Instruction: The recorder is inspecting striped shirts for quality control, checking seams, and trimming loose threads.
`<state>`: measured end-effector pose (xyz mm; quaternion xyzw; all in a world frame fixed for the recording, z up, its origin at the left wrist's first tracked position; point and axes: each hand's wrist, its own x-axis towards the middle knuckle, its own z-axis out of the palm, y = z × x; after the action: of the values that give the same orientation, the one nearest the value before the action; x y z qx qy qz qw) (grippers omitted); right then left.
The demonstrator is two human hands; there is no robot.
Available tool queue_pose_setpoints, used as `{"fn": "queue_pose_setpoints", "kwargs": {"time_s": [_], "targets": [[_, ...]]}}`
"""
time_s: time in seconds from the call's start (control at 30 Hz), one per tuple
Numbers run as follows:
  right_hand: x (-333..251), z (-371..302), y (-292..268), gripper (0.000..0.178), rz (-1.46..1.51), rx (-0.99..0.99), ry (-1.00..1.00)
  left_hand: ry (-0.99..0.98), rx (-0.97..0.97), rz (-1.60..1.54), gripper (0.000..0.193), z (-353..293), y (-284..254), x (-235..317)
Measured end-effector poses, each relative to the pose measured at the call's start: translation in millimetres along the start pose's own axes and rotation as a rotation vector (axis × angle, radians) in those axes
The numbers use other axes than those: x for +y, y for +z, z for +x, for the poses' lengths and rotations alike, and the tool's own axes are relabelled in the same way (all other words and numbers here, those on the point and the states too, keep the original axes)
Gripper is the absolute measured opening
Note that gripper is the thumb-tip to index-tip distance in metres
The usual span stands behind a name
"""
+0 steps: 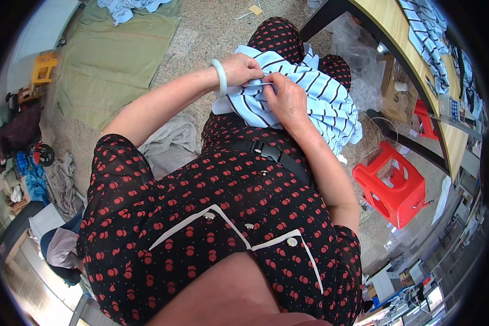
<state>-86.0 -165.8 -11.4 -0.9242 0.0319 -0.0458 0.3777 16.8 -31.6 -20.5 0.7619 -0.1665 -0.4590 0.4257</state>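
A light blue garment with dark stripes lies bunched across my lap. My left hand, with a pale bangle at its wrist, pinches the garment's edge near its upper left part. Close beside it, my right hand has thumb and forefinger pressed together on the same cloth. Between the two hands a small fold of plain light blue fabric is stretched. Whether a small tool or thread is also held there is too small to tell.
To the right stand a red plastic stool and a wooden-topped table with more striped cloth. Clear plastic sheeting lies below the table. A green mat covers floor at left, near grey cloth and a yellow stool.
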Motion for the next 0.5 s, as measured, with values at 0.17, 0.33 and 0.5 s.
{"fn": "queue_pose_setpoints", "kwargs": {"time_s": [0.17,0.33,0.5], "targets": [[2,3,2,0.009,-0.014,0.060,-0.014,0.141,0.152,0.044,0.020,-1,11,-5],[3,2,4,0.014,-0.014,0.080,0.002,0.015,0.154,-0.143,0.018,-3,13,-7],[3,-1,3,0.015,-0.112,0.093,-0.075,0.114,0.176,0.072,0.021,-4,13,-6]]}}
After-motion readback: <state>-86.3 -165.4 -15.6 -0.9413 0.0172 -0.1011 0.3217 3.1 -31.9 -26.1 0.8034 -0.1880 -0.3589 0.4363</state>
